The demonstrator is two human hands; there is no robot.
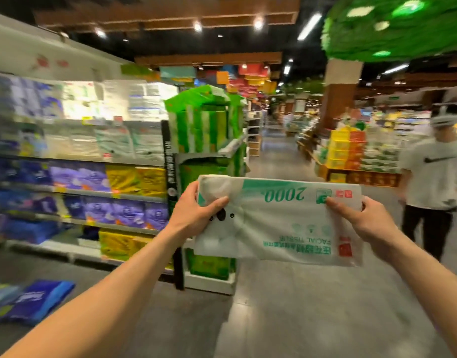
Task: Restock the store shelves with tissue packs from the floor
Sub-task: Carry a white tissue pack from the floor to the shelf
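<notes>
I hold a white and green facial tissue pack [279, 220] out in front of me at chest height, its print upside down. My left hand [196, 213] grips its left end, and my right hand [361, 220] grips its right end. The store shelves [75, 156] stand to my left, filled with white, purple and yellow tissue packs. Blue and purple tissue packs [36, 301] lie on the floor at the lower left.
A green end-of-aisle display [206, 151] stands just behind the held pack. A person in a white shirt [431, 177] stands in the aisle at the right. Stacked yellow and orange goods [349, 151] sit further back. Grey floor stretches ahead.
</notes>
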